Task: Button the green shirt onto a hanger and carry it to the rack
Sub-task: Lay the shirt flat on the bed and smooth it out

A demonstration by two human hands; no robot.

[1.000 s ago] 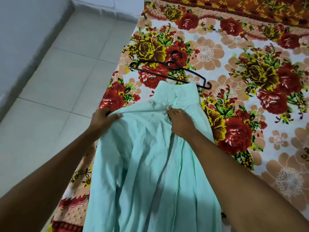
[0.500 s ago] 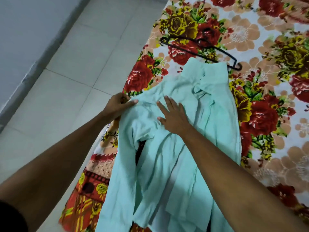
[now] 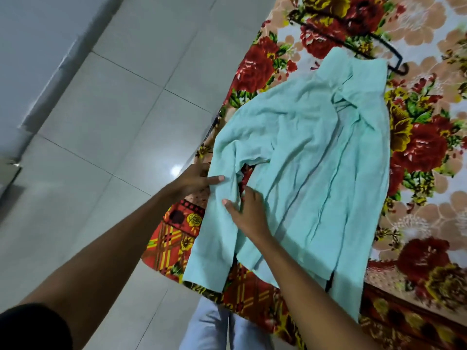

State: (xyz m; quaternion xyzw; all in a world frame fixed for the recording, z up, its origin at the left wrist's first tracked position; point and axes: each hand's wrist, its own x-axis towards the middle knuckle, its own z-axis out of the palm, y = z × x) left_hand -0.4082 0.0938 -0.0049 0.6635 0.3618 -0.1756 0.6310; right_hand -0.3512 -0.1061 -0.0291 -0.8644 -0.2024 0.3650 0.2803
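Observation:
The pale green shirt (image 3: 316, 152) lies spread flat on a flowered bedcover, collar pointing away from me at the upper right. A black hanger (image 3: 394, 56) rests on the cover just beyond the collar, partly hidden by it. My left hand (image 3: 194, 180) is at the shirt's left sleeve near the bed's edge, its fingers pinching the fabric. My right hand (image 3: 247, 210) presses flat on the sleeve and side of the shirt, fingers spread, holding nothing.
The flowered bedcover (image 3: 424, 157) fills the right side. Grey floor tiles (image 3: 106, 127) and a wall's base (image 3: 38, 72) lie to the left. My legs in light trousers (image 3: 214, 324) stand against the bed's near edge. No rack is in view.
Both hands have slid down from the collar and shoulder to the left sleeve. My head has swung, so the shirt and hanger sit farther to the upper right.

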